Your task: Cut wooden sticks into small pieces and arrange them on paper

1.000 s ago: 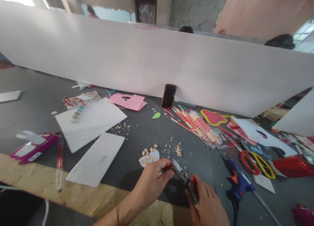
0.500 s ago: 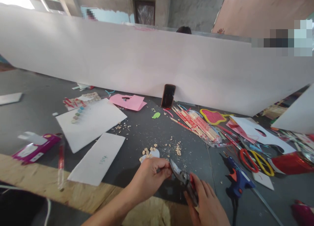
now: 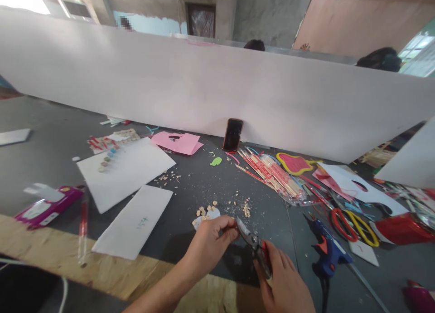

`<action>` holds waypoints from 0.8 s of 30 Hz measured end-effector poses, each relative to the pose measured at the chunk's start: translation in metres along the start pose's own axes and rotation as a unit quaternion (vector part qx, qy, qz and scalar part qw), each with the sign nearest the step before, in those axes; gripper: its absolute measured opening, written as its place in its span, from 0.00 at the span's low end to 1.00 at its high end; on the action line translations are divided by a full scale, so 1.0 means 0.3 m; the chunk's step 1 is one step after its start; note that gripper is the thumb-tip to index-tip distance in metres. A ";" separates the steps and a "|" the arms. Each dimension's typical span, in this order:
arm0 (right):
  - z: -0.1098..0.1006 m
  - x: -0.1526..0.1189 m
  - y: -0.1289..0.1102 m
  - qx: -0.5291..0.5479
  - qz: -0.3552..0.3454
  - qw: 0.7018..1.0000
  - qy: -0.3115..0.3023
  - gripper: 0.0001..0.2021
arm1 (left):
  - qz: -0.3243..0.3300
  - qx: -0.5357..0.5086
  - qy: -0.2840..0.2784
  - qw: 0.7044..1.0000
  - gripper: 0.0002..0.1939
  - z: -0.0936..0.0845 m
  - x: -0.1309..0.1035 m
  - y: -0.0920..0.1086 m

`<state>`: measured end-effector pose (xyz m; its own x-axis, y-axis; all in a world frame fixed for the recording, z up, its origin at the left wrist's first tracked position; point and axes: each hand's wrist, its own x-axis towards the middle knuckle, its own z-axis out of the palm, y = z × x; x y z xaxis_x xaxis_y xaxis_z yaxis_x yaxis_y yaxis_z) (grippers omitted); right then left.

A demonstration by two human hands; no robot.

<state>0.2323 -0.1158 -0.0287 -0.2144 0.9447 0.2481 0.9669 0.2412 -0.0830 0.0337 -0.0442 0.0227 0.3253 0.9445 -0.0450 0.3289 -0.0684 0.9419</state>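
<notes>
My right hand (image 3: 285,276) is wrapped round the handles of a pair of pruning shears (image 3: 254,245) with red and dark grips. Their blade points up and left, close to the fingertips of my left hand (image 3: 215,238). Those fingers are pinched together on something too small to make out. Just beyond my left hand lies a white card piece (image 3: 213,212) with small tan bits on it. A heap of cut tan bits (image 3: 246,208) and fine crumbs lie on the dark table beyond the blade.
A phone (image 3: 233,134) leans on the white partition (image 3: 163,81). Wooden sticks (image 3: 272,172), scissors (image 3: 343,224), a blue glue gun (image 3: 329,249) and a red can (image 3: 404,228) are at right. White boards (image 3: 136,222), pink paper (image 3: 178,143) and a purple object (image 3: 50,206) are at left.
Both hands and the shears stay in nearly the same place, with only a slight shift. The view has tilted a little.
</notes>
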 end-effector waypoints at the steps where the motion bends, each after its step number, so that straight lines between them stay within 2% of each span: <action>1: -0.001 0.002 -0.002 0.002 0.001 1.000 0.001 0.19 | 0.005 0.004 0.002 1.000 0.10 -0.001 -0.001 0.003; 7: -0.009 0.001 -0.015 0.007 -0.002 1.000 -0.005 0.21 | 0.033 0.044 -0.014 0.998 0.13 -0.020 -0.006 0.014; 13: -0.021 -0.003 -0.015 0.011 -0.039 0.999 0.030 0.19 | 0.020 0.003 -0.054 0.998 0.11 -0.043 -0.009 0.039; 16: -0.011 -0.018 -0.012 0.026 -0.056 0.997 0.037 0.19 | 0.023 0.011 -0.045 0.999 0.12 -0.042 -0.021 0.048; 19: 0.011 -0.033 -0.009 0.034 -0.054 0.998 0.018 0.18 | 0.007 0.023 -0.031 0.999 0.12 -0.029 -0.028 0.039; 24: 0.027 -0.030 -0.013 0.049 0.001 0.999 -0.020 0.17 | 0.000 0.011 -0.005 1.000 0.11 0.000 -0.011 0.009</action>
<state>0.2295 -0.1234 -0.0385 -0.2192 0.9531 0.2089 0.9496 0.2576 -0.1787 0.0334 -0.0474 0.0254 0.3336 0.9415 -0.0483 0.3479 -0.0753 0.9345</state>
